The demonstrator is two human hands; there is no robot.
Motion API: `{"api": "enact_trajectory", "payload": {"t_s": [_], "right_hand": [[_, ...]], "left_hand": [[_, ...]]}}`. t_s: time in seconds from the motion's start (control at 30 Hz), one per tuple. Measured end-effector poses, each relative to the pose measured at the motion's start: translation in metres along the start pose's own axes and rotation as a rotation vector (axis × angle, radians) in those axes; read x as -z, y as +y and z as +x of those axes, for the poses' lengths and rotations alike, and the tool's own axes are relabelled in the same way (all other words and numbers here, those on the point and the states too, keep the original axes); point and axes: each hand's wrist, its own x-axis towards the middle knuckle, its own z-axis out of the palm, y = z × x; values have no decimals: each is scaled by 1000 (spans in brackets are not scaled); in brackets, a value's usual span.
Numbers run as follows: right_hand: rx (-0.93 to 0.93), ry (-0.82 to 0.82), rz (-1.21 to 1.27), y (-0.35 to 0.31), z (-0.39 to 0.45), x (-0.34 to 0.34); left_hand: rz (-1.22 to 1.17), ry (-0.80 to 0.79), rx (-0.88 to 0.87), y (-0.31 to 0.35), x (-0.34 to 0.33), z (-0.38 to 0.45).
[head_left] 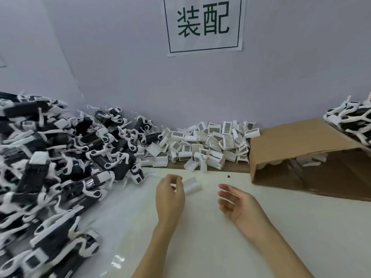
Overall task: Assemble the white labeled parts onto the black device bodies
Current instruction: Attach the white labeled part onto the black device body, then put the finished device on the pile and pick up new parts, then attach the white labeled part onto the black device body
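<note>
My left hand [170,195] hovers over the white table, its fingers curled round one small white part [192,185] that sticks out to the right of the fingertips. My right hand [236,203] is a short way to the right, holding nothing, palm turned left and fingers relaxed. A heap of white labeled parts [208,145] with barcode stickers lies along the back wall. A large pile of black device bodies [60,167] with white clips fills the left side.
A cardboard box [301,145] lies on its side at the right, its opening facing me, with white parts inside. More black-and-white devices [351,119] rest on top of it at the far right. A paper sign [203,25] hangs on the wall.
</note>
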Motion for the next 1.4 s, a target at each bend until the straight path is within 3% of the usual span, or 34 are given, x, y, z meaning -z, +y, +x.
{"api": "enact_trajectory", "payload": {"t_s": [0.1,0.2,0.33,0.5,0.83,1.0,1.13,1.27,1.4], "right_hand": [[5,-37,3,8,3,2],[-3,-59,-24,9,3,0],[-5,-37,-46,9,1,-4],[12,-26,-68,8,0,-4],[26,-16,-88,9,0,-3],[24,-14,-96,9,1,-1],[13,-11,-92,9,1,-1],[-2,-16,-61,8,1,0],[33,-57,15,2,-4,-7]], "left_hand": [[530,46,-62,-12,4,19],[931,-8,29,-17,19,57],[1153,-43,114,-27,38,95],[1359,-70,81,-36,53,115],[1188,-3,-181,-40,74,114],[1096,-59,-239,-25,86,121],[747,52,-318,7,84,125],[335,210,-284,35,67,104],[-1,173,-268,45,30,49]]}}
